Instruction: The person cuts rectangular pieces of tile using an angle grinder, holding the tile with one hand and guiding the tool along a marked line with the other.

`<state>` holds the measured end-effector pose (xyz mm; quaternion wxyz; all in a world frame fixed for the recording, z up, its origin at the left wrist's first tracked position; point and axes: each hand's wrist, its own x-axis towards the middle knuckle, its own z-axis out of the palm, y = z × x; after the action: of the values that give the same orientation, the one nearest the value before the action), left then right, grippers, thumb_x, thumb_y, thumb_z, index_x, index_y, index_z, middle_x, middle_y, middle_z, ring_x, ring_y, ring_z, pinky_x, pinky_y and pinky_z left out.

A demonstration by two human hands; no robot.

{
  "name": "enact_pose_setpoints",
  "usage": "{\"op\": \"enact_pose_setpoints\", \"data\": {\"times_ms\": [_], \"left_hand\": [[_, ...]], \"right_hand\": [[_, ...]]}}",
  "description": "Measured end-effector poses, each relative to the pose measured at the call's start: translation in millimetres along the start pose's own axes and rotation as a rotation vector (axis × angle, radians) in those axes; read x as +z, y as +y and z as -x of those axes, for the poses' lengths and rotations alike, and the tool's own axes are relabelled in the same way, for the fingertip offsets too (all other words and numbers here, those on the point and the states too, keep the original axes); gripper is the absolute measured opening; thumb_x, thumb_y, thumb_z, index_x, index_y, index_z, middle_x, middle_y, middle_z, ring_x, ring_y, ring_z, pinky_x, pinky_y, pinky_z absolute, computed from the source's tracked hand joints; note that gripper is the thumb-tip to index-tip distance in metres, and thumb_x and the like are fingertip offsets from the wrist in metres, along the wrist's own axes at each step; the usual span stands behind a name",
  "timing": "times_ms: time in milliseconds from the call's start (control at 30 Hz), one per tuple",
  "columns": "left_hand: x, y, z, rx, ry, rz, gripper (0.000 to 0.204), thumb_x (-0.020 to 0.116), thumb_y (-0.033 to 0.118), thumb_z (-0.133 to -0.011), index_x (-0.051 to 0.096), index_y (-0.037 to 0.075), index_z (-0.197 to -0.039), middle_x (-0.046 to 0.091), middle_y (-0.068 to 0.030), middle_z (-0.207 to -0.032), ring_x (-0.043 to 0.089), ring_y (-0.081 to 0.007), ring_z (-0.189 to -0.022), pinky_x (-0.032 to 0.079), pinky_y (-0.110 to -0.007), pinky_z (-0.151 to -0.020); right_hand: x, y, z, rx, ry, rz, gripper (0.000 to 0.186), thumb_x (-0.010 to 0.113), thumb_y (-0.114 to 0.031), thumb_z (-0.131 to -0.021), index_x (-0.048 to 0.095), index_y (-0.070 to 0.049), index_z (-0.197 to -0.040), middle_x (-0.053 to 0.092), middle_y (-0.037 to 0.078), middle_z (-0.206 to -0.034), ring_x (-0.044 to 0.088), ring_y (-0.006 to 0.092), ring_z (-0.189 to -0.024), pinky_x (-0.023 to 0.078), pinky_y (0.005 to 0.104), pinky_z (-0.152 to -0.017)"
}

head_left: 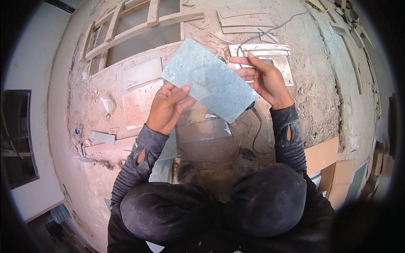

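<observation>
A blue-grey rectangular tile (206, 80) with a speckled face is held up tilted in front of my knees. My left hand (168, 105) grips its lower left edge, thumb on the upper face and fingers underneath. By the tile's right edge is my right hand (265, 80), its fingers stretched and apart. Some of those fingertips reach the edge; I cannot tell whether they press on it. Beneath the tile, a dark corded tool (251, 105) is mostly hidden.
Flat tile pieces (204, 130) lie on the dusty floor before my feet. A wooden frame (143, 25) lies at the far left. Pale boards (244, 21) lie farther off. A black cable (258, 130) runs along the floor. An opened cardboard box (337, 177) stands at right.
</observation>
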<state>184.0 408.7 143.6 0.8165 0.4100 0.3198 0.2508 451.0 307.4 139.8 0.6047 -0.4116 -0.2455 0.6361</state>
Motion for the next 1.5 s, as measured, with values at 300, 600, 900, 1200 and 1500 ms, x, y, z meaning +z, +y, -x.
{"op": "enact_pose_setpoints", "data": {"times_ms": [300,600,900,1200,1500], "left_hand": [[6.9,6.8,3.9,0.019,0.079,-0.136,0.033,0.06,0.006,-0.095,0.051,-0.005,-0.126,0.066,-0.014,-0.114,0.067,-0.0207,-0.103,0.056,-0.036,-0.095],[22.2,10.8,19.6,0.285,0.069,-0.782,0.025,0.065,0.002,-0.088,0.068,-0.002,-0.112,0.071,-0.012,-0.102,0.067,-0.0203,-0.097,0.053,-0.03,-0.085],[28.7,21.2,23.0,1.351,-0.136,-1.529,0.034,0.072,0.005,-0.069,0.074,0.007,-0.103,0.07,-0.0077,-0.107,0.065,-0.0276,-0.096,0.056,-0.039,-0.079],[32.5,10.8,25.8,1.363,-0.141,-1.545,0.04,0.073,-0.006,-0.068,0.073,0.008,-0.105,0.069,-0.0065,-0.111,0.063,-0.0274,-0.097,0.054,-0.039,-0.079],[31.2,9.8,24.7,1.398,-0.132,-1.577,0.044,0.074,-0.005,-0.066,0.073,0.01,-0.108,0.069,-0.0058,-0.112,0.062,-0.0266,-0.095,0.053,-0.037,-0.078]], "right_hand": [[21.5,2.7,7.8,-0.132,0.023,0.442,0.037,0.063,-0.023,-0.095,0.063,0.002,-0.121,0.072,0.01,-0.093,0.069,0.0134,-0.083,0.055,0.0251,-0.073],[6.7,30.3,-9.5,-0.569,0.076,1.032,0.024,0.08,-0.007,-0.072,0.073,-0.007,-0.095,0.061,0.003,-0.085,0.056,0.0165,-0.079,0.045,0.0302,-0.071],[25.1,34.8,-2.1,-1.162,0.499,1.141,0.037,0.077,-0.004,-0.071,0.07,-0.012,-0.106,0.058,0.003,-0.082,0.054,0.0206,-0.076,0.044,0.0329,-0.067],[23.8,29.7,-7.3,-1.196,0.539,1.029,0.046,0.077,-0.002,-0.069,0.065,-0.011,-0.113,0.059,0.001,-0.082,0.057,0.0148,-0.07,0.044,0.0299,-0.069],[19.4,31.5,-8.3,-1.199,0.559,1.003,0.047,0.08,-0.009,-0.069,0.064,-0.011,-0.114,0.059,0.001,-0.082,0.057,0.0146,-0.07,0.042,0.0304,-0.07]]}}
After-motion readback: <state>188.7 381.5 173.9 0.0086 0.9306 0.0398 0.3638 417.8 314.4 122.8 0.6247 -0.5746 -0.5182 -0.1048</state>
